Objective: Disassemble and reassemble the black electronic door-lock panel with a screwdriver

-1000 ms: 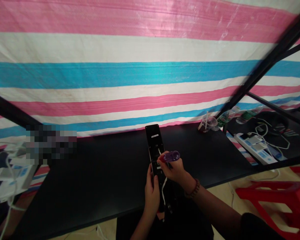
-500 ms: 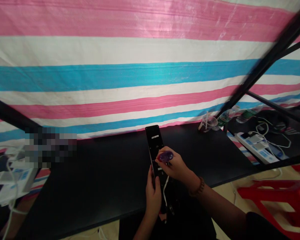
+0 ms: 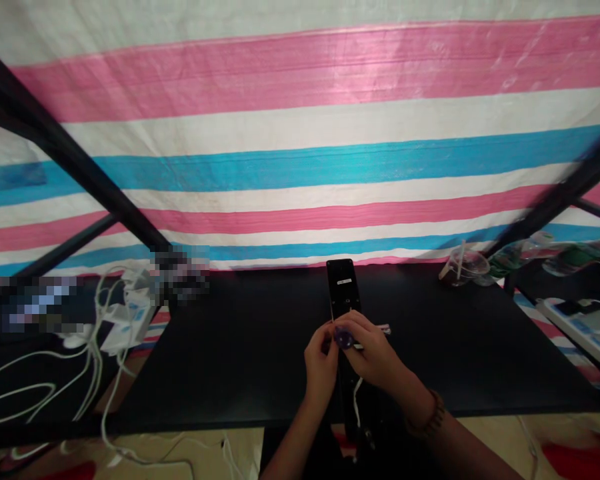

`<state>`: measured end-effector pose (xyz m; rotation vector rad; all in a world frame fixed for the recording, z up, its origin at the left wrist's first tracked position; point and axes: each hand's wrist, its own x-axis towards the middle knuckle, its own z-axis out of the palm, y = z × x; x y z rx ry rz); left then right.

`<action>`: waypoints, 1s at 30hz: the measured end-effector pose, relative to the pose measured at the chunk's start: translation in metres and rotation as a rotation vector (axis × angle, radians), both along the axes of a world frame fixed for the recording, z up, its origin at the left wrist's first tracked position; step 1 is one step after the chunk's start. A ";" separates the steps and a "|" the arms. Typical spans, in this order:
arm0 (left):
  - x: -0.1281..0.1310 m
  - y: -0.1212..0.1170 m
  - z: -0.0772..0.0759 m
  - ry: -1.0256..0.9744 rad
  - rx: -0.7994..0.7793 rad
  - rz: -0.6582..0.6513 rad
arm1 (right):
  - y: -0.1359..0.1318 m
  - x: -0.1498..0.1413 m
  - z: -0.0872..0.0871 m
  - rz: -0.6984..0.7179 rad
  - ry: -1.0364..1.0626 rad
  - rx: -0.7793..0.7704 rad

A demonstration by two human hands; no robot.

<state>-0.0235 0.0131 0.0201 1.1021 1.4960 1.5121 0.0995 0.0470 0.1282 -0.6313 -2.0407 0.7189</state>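
A long, narrow black device (image 3: pixel 345 283) with a white label and small holes lies on the black table (image 3: pixel 240 333), its far end near the striped sheet. My right hand (image 3: pixel 373 350) is closed around a screwdriver with a purple handle (image 3: pixel 344 338), held over the device. The screwdriver's tip is hidden. My left hand (image 3: pixel 323 363) is beside it at the device's left edge, fingers pinched together against the right fingertips; what they hold is hidden. A white cord (image 3: pixel 357 403) runs at the device's near end. A small pale strip (image 3: pixel 384 329) shows beyond my right hand.
A clear plastic cup (image 3: pixel 464 265) and crumpled plastic bottles (image 3: pixel 520 257) are at the back right. White cables (image 3: pixel 97 347) and a white power strip lie to the left. Another white box (image 3: pixel 580 327) sits at right. Black metal bars (image 3: pixel 130 217) slant on both sides.
My left hand has moved up along the device from its lower edge to meet my right fingers. The screwdriver handle now sits between the hands. The camera view has turned left.
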 end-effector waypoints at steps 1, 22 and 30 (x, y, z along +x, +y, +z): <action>0.001 0.000 0.000 -0.008 0.011 0.006 | 0.000 -0.001 -0.001 -0.007 0.010 -0.004; 0.001 0.004 0.003 -0.069 -0.013 0.044 | -0.004 -0.007 -0.002 -0.221 0.178 -0.148; 0.002 0.004 0.007 -0.092 -0.014 0.022 | -0.006 -0.011 0.004 -0.178 0.163 -0.131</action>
